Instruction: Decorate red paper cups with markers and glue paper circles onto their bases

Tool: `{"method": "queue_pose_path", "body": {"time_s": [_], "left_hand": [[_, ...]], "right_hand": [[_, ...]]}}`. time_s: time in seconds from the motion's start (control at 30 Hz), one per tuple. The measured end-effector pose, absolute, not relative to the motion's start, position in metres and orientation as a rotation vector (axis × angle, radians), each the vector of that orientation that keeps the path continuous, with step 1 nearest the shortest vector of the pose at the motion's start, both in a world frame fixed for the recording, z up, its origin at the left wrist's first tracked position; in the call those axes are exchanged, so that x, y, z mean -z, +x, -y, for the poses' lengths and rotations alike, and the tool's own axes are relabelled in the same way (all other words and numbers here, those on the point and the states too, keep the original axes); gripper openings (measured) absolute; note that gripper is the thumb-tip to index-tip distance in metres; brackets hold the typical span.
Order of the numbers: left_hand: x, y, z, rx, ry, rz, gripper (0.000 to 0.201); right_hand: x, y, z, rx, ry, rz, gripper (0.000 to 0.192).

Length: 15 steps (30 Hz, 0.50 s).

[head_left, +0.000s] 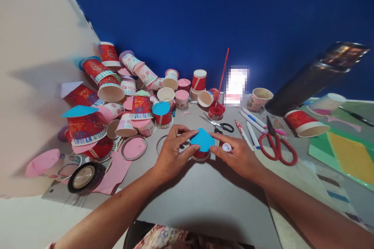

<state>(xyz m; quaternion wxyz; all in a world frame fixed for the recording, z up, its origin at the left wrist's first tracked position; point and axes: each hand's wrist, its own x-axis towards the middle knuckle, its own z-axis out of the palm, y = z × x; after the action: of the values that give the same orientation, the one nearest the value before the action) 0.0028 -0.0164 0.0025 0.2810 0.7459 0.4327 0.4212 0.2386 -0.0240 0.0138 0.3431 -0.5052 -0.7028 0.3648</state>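
Pinching the blue paper (pixel 202 140) flat on the red cup (pixel 200 155), your left hand (pixel 172 151) steadied it while your right hand (pixel 238 155) curled around a small white cap (pixel 226 148).

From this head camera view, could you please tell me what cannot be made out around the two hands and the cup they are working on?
- Red cup: mostly hidden under the blue paper piece and both hands.
- Small white cap by the right hand: too small to tell what it belongs to.
- Left hand: its palm side faces away.
- Bright item by the blue wall: pixelated.
- Dark cylinder: blurred by lens stretch.
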Motion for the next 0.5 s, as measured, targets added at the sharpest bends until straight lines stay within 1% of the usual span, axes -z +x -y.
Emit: {"method": "queue_pose_path", "body": {"time_s": [0.17,0.33,0.5], "left_hand": [[-0.002,0.004,0.016,-1.126,1.984,-1.142,0.036],[-0.003,0.004,0.015,-1.114,1.964,-1.141,0.035],[-0.007,0.004,0.016,-1.081,1.954,-1.146,0.038]], "right_hand": [[-0.02,0.238,0.018,-0.857,-1.354,1.82,0.062],[-0.022,0.236,0.007,-0.992,-1.228,1.969,0.056],[-0.02,0.237,0.004,-1.097,-1.19,1.913,0.055]]}}
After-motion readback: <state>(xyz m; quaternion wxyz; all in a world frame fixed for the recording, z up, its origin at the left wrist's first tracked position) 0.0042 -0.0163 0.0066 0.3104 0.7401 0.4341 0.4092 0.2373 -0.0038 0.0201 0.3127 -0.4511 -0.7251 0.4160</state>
